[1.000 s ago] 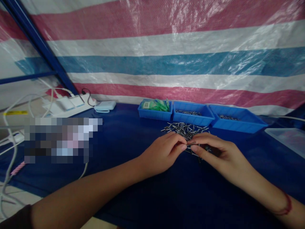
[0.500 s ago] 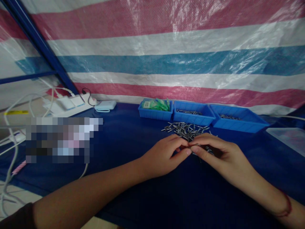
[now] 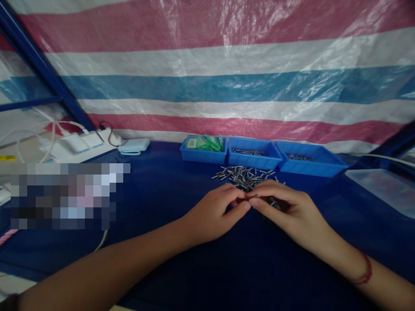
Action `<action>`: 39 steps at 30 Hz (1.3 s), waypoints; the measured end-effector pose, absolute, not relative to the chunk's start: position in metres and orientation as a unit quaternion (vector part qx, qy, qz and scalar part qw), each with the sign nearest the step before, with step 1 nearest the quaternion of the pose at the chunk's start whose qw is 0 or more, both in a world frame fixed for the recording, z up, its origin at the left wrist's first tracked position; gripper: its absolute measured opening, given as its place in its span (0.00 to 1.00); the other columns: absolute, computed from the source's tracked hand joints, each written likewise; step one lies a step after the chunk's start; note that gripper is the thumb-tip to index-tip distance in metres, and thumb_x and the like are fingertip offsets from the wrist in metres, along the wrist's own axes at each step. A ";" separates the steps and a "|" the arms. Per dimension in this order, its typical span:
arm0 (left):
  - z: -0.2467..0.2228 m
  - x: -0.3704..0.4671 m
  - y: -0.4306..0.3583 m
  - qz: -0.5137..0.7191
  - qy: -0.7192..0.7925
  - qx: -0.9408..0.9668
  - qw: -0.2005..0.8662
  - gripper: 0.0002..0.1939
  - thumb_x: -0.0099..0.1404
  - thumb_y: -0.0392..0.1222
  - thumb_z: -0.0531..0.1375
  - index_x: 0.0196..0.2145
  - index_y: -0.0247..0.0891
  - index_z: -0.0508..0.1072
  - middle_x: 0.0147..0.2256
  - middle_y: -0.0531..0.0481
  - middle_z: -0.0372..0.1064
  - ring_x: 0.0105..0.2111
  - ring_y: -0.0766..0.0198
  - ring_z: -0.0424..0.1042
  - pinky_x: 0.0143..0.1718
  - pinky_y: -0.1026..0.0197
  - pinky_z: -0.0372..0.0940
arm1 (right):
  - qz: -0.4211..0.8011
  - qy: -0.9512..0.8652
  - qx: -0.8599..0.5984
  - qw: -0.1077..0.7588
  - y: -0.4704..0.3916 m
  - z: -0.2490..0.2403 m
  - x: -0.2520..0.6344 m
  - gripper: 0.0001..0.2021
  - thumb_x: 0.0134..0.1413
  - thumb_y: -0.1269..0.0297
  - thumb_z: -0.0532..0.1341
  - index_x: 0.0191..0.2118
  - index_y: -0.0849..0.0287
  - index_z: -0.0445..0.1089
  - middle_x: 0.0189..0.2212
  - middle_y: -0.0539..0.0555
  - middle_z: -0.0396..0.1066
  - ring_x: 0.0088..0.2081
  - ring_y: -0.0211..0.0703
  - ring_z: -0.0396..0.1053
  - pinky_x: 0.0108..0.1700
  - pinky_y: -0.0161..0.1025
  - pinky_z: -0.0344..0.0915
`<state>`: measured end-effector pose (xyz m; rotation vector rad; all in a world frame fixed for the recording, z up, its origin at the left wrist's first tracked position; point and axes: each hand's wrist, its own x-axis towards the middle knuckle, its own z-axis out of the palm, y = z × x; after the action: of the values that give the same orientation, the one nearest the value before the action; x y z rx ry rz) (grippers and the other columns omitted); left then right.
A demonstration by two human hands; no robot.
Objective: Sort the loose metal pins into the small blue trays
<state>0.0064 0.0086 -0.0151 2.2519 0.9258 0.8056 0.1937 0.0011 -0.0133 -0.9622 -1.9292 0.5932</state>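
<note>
My left hand (image 3: pixel 214 212) and my right hand (image 3: pixel 288 206) meet fingertip to fingertip over the dark blue table. Both are closed in a pinch. Whatever lies between the fingertips is too small and too covered to name. Just behind them is a loose pile of thin metal pins (image 3: pixel 244 175), perhaps rivets, lying in all directions. Part of the pile is hidden by my fingers, and a few dark pieces (image 3: pixel 274 202) show through the gap in my right hand.
Beyond the pile stand a blue bin (image 3: pixel 202 156) with green packets and two blue bins (image 3: pixel 254 161) (image 3: pixel 314 167) holding thin metal pieces. A translucent lid or tray (image 3: pixel 382 190) lies at right. At left are a power strip (image 3: pixel 84 147), cables and a light blue case (image 3: pixel 134 146).
The view has shifted a little to the right, so everything sits farther left. My hands keep the same pinch at the same place by the pile.
</note>
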 end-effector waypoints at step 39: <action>-0.013 0.007 0.009 0.370 0.415 0.804 0.211 0.05 0.63 0.41 0.58 0.32 0.36 0.69 0.29 0.54 0.65 0.29 0.68 0.65 0.32 0.65 0.60 | 0.203 -0.806 -0.393 0.394 0.004 -0.016 0.196 0.05 0.56 0.65 0.58 0.34 0.55 0.73 0.33 0.51 0.72 0.36 0.40 0.70 0.38 0.38 0.67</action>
<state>0.0068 0.0089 -0.0132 2.2346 1.1542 1.0281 0.1959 0.0036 -0.0160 -0.9967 -2.0446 0.5145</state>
